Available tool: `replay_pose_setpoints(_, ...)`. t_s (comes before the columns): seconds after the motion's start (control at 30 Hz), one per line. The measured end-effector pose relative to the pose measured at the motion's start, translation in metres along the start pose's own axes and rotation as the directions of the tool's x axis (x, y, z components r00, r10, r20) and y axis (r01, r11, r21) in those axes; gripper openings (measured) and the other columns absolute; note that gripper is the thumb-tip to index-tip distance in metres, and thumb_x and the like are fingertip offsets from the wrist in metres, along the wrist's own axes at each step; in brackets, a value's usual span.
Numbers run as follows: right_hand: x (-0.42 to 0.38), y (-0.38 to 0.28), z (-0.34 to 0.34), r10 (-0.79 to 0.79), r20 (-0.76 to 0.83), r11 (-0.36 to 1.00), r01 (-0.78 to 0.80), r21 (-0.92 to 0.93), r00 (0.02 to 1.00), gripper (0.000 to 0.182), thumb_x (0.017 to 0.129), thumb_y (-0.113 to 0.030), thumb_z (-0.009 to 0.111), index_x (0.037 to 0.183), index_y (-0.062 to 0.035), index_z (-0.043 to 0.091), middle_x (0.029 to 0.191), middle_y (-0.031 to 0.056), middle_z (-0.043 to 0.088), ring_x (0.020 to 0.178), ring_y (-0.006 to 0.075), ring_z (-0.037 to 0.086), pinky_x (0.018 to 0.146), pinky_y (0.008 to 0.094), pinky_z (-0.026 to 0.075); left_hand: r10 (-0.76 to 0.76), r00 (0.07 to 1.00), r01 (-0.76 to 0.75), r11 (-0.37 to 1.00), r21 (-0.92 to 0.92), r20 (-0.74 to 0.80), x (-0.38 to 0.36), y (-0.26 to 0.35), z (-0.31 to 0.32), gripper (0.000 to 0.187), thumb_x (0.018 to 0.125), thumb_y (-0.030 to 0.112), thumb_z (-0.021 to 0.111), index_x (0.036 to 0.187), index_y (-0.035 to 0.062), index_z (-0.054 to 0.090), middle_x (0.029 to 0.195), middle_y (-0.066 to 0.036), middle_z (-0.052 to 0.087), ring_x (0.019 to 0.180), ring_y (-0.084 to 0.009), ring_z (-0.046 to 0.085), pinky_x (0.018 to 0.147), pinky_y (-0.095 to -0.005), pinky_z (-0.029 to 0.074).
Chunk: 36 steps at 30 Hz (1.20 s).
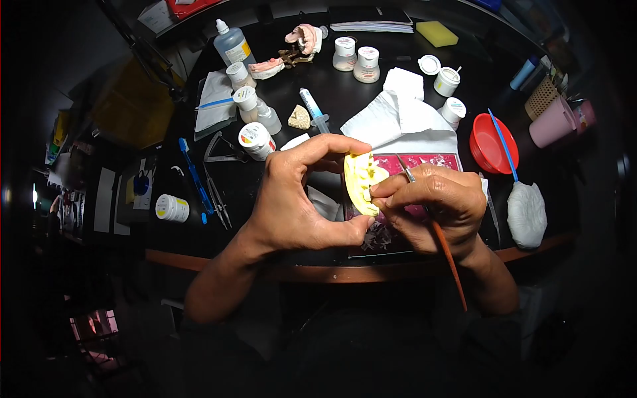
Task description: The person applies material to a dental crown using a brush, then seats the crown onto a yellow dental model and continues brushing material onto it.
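Yellow cast (359,184), pinched in the left grip (290,192), is partly hidden by the right grip (439,197) pinching a brush (446,256).

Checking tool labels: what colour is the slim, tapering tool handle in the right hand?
The slim, tapering tool handle is reddish-orange; head view.

Your dental cast (358,186) is pale yellow, your brush (446,249) orange-brown with a silver ferrule (409,175), and the mat (390,163) magenta, flecked with white. You have a black tabletop (292,83) edged in brown, a blue toothbrush (192,174) at left, a red bowl (479,142) at right, and a yellow sponge (436,34) at upper right.
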State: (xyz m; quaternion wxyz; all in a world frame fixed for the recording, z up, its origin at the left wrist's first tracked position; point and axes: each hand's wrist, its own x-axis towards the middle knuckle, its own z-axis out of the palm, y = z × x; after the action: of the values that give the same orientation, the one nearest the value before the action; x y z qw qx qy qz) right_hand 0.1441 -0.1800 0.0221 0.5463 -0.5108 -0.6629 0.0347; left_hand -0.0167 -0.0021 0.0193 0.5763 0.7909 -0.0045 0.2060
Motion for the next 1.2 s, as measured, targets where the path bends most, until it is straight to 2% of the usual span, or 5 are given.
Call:
replay_pose_setpoints(0.43, -0.002, -0.003, 0.005, -0.062, -0.038, 0.992, 0.058, -0.112, 0.997, 0.021, 0.068, 0.005, 0.076, 0.089, 0.0012, 0.073, 0.091, 0.0166, 0.079, 0.067, 0.0238, 0.075, 0.061, 0.0302, 0.058, 0.175, 0.980, -0.141, 0.946, 0.293, -0.094, -0.003, -0.007, -0.001, 0.073, 0.065, 0.011, 0.092, 0.130, -0.0091, 0.066, 0.126, -0.019, 0.071, 0.117, -0.0204, 0.069, 0.106, -0.0332, 0.052)
replay_pose_setpoints(0.53, -0.002, -0.004, 0.005, -0.091, -0.028, 0.983, 0.085, -0.164, 0.995, 0.023, 0.066, 0.003, 0.075, 0.089, 0.0009, 0.073, 0.092, 0.0177, 0.079, 0.070, 0.0257, 0.076, 0.064, 0.0312, 0.061, 0.339, 0.921, -0.278, 0.917, 0.286, -0.193, 0.003, -0.020, 0.007, 0.068, 0.059, 0.022, 0.095, 0.119, -0.0043, 0.074, 0.114, -0.020, 0.077, 0.096, -0.0229, 0.076, 0.086, -0.0317, 0.060)
replay_pose_setpoints(0.6, -0.003, -0.004, 0.004, -0.115, -0.013, 0.974, 0.110, -0.197, 0.993, 0.027, 0.062, 0.003, 0.072, 0.089, 0.0014, 0.072, 0.093, 0.0200, 0.079, 0.075, 0.0271, 0.078, 0.071, 0.0318, 0.063, 0.358, 0.915, -0.294, 0.907, 0.300, -0.187, 0.003, -0.020, 0.009, 0.069, 0.059, 0.023, 0.096, 0.119, -0.0046, 0.074, 0.117, -0.020, 0.077, 0.097, -0.0230, 0.076, 0.087, -0.0320, 0.060)
replay_pose_setpoints(0.9, -0.001, -0.008, 0.006, -0.097, -0.039, 0.977, 0.088, -0.195, 0.995, 0.021, 0.069, 0.000, 0.078, 0.090, -0.0009, 0.074, 0.092, 0.0160, 0.078, 0.076, 0.0273, 0.079, 0.066, 0.0330, 0.064, 0.363, 0.906, -0.304, 0.916, 0.263, -0.218, 0.003, -0.017, 0.011, 0.070, 0.060, 0.018, 0.098, 0.122, -0.0043, 0.073, 0.120, -0.021, 0.076, 0.102, -0.0235, 0.076, 0.089, -0.0322, 0.064)
replay_pose_setpoints(1.2, -0.001, -0.003, 0.006, -0.150, -0.044, 0.976, 0.141, -0.169, 0.988, 0.027, 0.063, 0.004, 0.074, 0.089, 0.0001, 0.072, 0.093, 0.0209, 0.079, 0.072, 0.0247, 0.078, 0.063, 0.0302, 0.062, 0.373, 0.906, -0.316, 0.910, 0.269, -0.199, 0.003, -0.016, 0.009, 0.070, 0.061, 0.018, 0.097, 0.123, -0.0053, 0.072, 0.120, -0.021, 0.075, 0.104, -0.0217, 0.074, 0.089, -0.0322, 0.065)
